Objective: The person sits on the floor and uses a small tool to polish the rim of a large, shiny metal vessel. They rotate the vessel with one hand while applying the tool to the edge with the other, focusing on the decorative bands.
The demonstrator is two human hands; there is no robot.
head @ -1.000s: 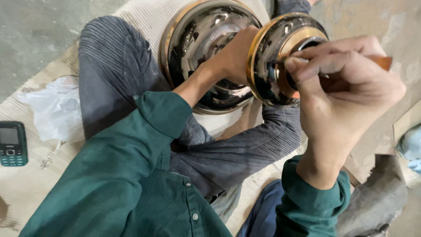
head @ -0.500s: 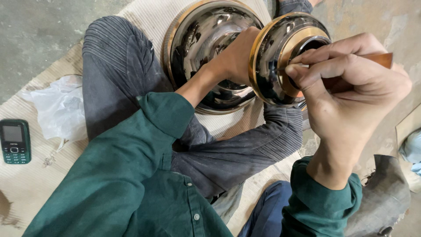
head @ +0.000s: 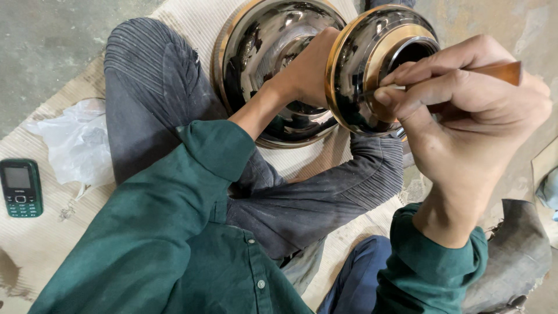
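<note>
Two hands share the work. My left hand (head: pixel 308 72) wraps the far side of the polished metal bowl (head: pixel 378 64), fingers curled against its wall, bracing it so the surface does not shift under pressure — the bowl is held on edge at about 1 o'clock above my lap, its foot ring facing me and its axis running roughly toward the camera. My right hand (head: pixel 465 134) has thumb and fingers pressed together around a wooden-handled tool (head: pixel 500 71). The tool's long axis lies from 3 o'clock to 9 o'clock, tip pointing left at the gold band of the foot ring. A larger metal bowl (head: pixel 267 52) leans behind, at 11 o'clock. A mobile phone (head: pixel 20 187) rests on the mat (head: pixel 35 244) at 9 o'clock, beside a crumpled plastic bag (head: pixel 75 139).
</note>
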